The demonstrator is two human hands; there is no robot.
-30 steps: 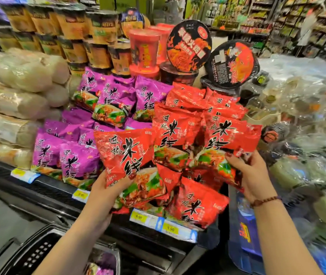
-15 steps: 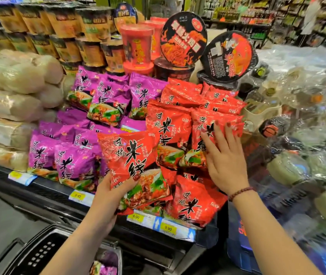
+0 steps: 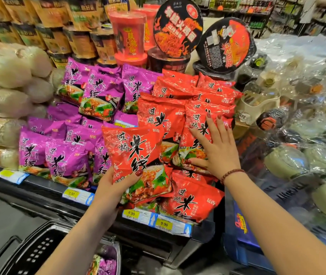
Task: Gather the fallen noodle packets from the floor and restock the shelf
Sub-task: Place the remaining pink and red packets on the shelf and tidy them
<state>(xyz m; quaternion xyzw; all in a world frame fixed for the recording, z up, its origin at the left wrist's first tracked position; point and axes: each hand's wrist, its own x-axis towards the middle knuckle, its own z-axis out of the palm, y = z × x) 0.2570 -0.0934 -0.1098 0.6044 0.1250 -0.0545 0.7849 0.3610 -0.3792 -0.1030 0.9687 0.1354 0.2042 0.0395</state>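
My left hand (image 3: 116,185) grips the lower left corner of a red noodle packet (image 3: 136,155), thumb on its front, holding it upright in front of the shelf (image 3: 45,189). My right hand (image 3: 215,143) lies flat with straight fingers on another red packet (image 3: 197,124) in the red stack on the shelf's right half. More red packets (image 3: 192,199) lie below it at the shelf's front edge. Purple noodle packets (image 3: 66,161) fill the left half. A purple packet (image 3: 104,264) lies in the black basket (image 3: 31,253) at the bottom left.
Cup and bowl noodles (image 3: 130,34) stand behind the packets. Pale wrapped noodle bundles (image 3: 5,72) are stacked at the left. Plastic-wrapped goods (image 3: 297,147) pile up at the right. Yellow price tags (image 3: 164,224) line the shelf edge.
My right hand let go of the red packet it held and now presses flat on it in the stack. My left hand lifted its packet slightly. The camera moved closer.
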